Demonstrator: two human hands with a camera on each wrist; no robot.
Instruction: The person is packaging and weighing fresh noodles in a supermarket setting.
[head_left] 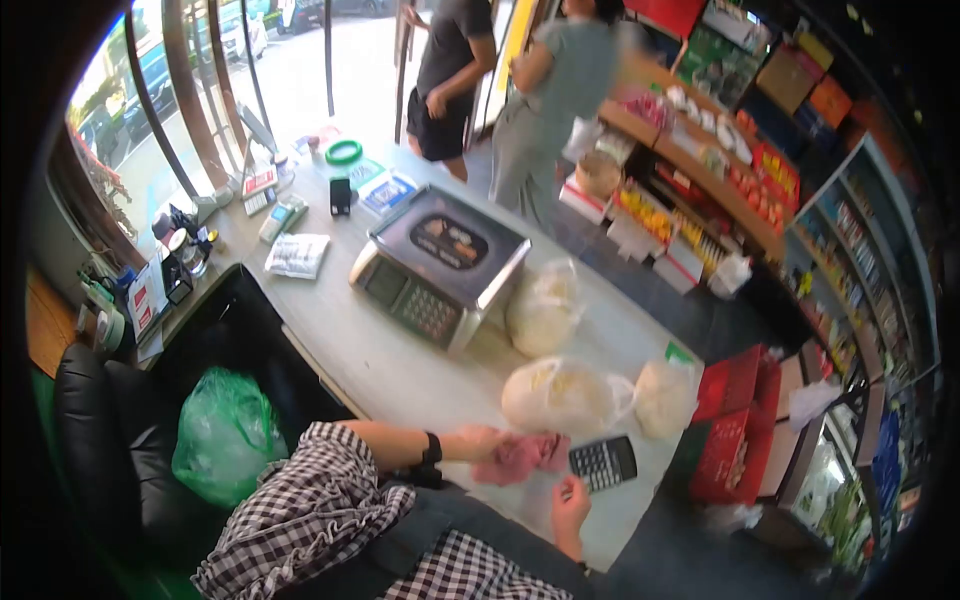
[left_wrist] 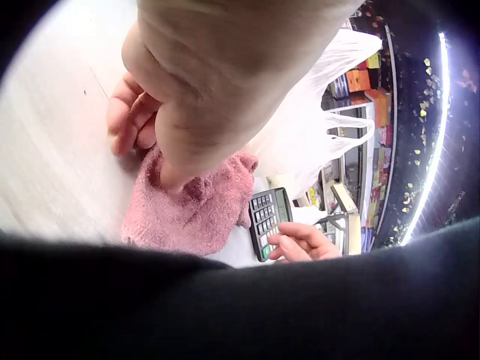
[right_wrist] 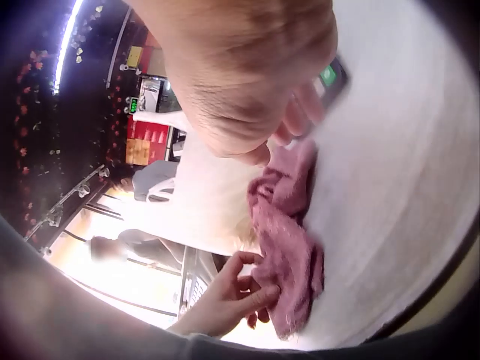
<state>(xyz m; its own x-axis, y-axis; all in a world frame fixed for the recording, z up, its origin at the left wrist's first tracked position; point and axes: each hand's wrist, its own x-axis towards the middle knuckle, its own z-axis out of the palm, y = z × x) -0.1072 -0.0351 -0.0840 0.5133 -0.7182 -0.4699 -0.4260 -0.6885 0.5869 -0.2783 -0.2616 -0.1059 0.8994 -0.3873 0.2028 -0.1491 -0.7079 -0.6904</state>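
A crumpled pink cloth [head_left: 515, 458] lies on the counter's near side. My left hand [head_left: 478, 443] grips one end of it, thumb against the fabric; the left wrist view shows its fingers [left_wrist: 133, 116] partly curled. To the right of the cloth is a black calculator [head_left: 603, 463] with a grey screen. Beside the calculator's near corner is my right hand [head_left: 570, 508], its fingers loosely bent with nothing visible in them. In the right wrist view these fingers [right_wrist: 304, 112] hang just over the far end of the cloth, and the calculator is mostly hidden behind the hand.
Filled white plastic bags [head_left: 560, 395] stand behind the cloth. Farther back sits a weighing scale [head_left: 445, 245], with a card terminal [head_left: 283, 217] and a small packet [head_left: 298, 256] to its left. A green bag [head_left: 228, 435] rests on the black chair. Two people stand beyond the counter.
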